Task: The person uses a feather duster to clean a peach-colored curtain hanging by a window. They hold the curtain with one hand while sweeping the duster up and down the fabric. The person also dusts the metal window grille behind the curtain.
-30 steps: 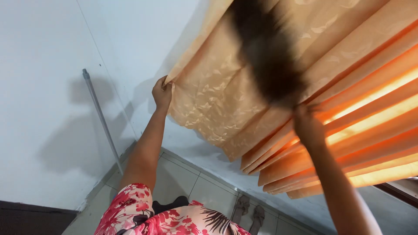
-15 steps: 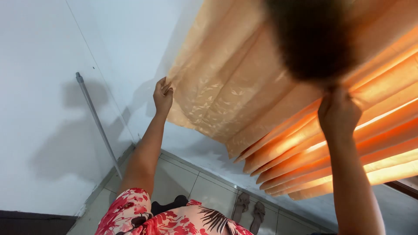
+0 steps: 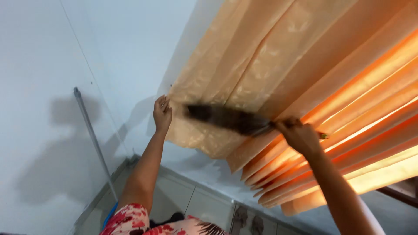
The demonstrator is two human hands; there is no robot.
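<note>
Orange pleated curtain (image 3: 278, 56) hangs against a pale wall (image 3: 39, 65), backlit at the right folds. Left hand (image 3: 162, 114) pinches the curtain's free edge, grip closed on the fabric and pulling it taut. Right hand (image 3: 299, 135) is wrapped fully around the handle of a dark feather duster (image 3: 226, 118), whose head lies across the lower front pleats, touching them. Risk, as judged: a hard sweep could jerk the edge out of the pinch, or loosened dust could drop toward the face. Slippers (image 3: 246, 222) on the tiled floor (image 3: 204, 204) below.
</note>
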